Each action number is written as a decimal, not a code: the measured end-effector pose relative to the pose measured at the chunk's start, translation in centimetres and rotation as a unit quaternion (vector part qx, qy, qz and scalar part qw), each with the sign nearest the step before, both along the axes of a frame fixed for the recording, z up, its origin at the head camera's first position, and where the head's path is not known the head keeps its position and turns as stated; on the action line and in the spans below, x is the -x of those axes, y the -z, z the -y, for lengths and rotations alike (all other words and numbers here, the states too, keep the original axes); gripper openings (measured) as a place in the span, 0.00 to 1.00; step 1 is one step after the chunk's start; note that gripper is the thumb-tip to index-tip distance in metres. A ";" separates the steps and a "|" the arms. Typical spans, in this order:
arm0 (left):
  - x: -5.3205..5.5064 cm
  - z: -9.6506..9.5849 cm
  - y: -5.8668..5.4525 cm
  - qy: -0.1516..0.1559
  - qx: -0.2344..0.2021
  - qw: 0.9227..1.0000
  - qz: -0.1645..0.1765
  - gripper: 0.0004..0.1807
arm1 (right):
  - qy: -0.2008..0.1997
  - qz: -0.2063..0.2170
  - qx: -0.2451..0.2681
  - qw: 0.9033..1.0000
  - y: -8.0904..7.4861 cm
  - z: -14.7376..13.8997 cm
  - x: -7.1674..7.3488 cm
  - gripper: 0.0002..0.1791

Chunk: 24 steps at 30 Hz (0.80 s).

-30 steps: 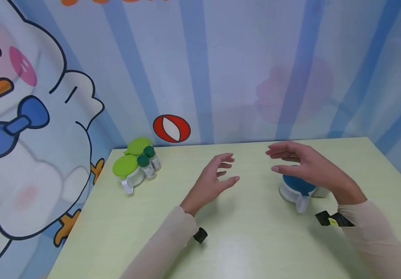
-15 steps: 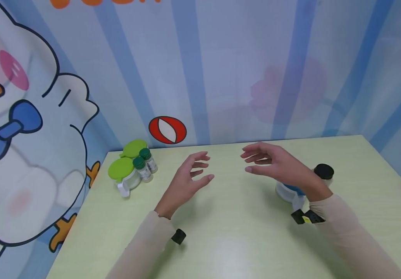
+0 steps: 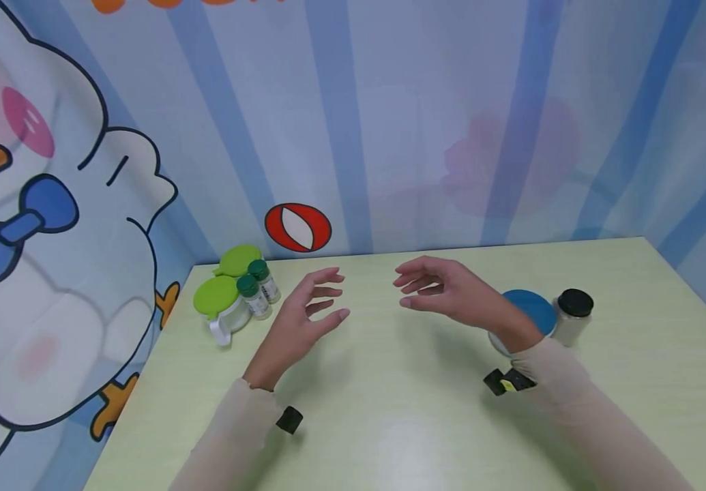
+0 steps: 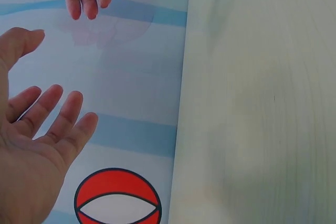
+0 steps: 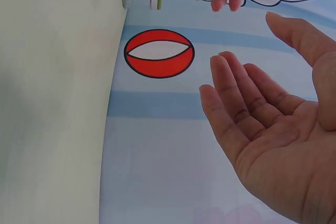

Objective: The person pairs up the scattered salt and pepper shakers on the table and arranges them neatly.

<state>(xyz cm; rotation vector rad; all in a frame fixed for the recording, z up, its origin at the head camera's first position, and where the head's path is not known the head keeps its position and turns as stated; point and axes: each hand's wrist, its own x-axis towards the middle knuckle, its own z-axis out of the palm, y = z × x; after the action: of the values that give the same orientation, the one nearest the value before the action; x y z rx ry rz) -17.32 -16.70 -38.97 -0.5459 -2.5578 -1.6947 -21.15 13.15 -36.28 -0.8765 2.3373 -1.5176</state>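
Note:
My left hand [image 3: 294, 324] hovers over the table left of centre, fingers loosely bent and holding nothing. To its left stand two jars with green caps, a nearer jar [image 3: 254, 298] and a farther one [image 3: 265, 281], beside a white handled container [image 3: 233, 318] with a light green lid [image 3: 215, 296]. My right hand [image 3: 451, 290] is held above the table too, its fingers relaxed and its palm turned toward the left hand. Its wrist partly covers a white container with a blue lid [image 3: 533, 308]. Right of that stands a clear jar [image 3: 570, 327] with a black cap [image 3: 576, 303].
A second light green lid [image 3: 239, 260] shows behind the first, near the table's back left corner. The pale table [image 3: 383, 409] ends at a printed blue wall [image 3: 414, 136]. Dark wrist devices sit under both sleeves, one black block [image 3: 290, 419] below the left.
Both hands have moved left, the right one farther, uncovering most of the blue lid and the black-capped jar. The gap between the hands is slightly narrower. The jars and containers stay put.

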 end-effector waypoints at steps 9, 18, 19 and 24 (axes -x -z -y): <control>-0.5 2.5 -0.1 -0.018 0.011 1.000 -0.011 0.37 | -0.007 0.013 0.023 1.000 0.6 2.3 0.2 0.28; -1.0 5.0 0.6 -0.048 0.025 0.998 -0.022 0.36 | -0.003 0.021 0.050 0.999 1.5 4.4 0.6 0.27; -1.1 5.3 0.6 -0.050 0.027 0.998 -0.023 0.36 | -0.003 0.022 0.052 0.998 1.6 4.6 0.6 0.27; -1.4 6.5 0.7 -0.065 0.029 0.997 -0.031 0.37 | -0.007 0.022 0.062 0.998 2.0 5.8 0.7 0.26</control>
<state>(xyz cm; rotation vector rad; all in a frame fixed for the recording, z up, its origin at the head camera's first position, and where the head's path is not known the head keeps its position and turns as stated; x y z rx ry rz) -15.93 -23.16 -39.65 -0.4169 -2.5461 -1.5419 -21.83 7.36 -38.28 -0.8758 2.2221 -1.6734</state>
